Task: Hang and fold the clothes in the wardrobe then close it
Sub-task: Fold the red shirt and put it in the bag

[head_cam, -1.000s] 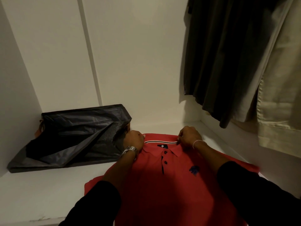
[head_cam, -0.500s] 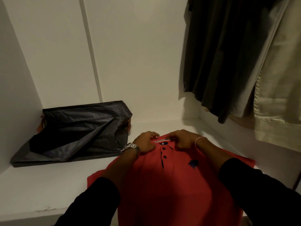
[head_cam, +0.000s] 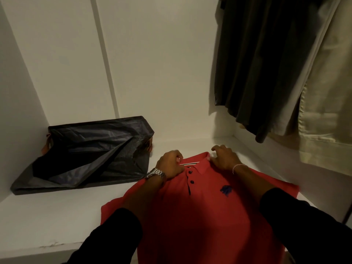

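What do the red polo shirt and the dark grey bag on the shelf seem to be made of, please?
The red polo shirt looks like matte knitted cotton: soft, with no sheen. The dark grey bag seems to be thin plastic or nylon sheet, judging by its crisp creases and faint gloss.

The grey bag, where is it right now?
In the head view, the grey bag lies on the white shelf at the left, against the back wall, beside the red shirt.

A red polo shirt is laid flat, front up, on the white wardrobe shelf, collar toward the back wall, placket buttoned. A dark hanging garment and a beige one are suspended above the shelf's right end.
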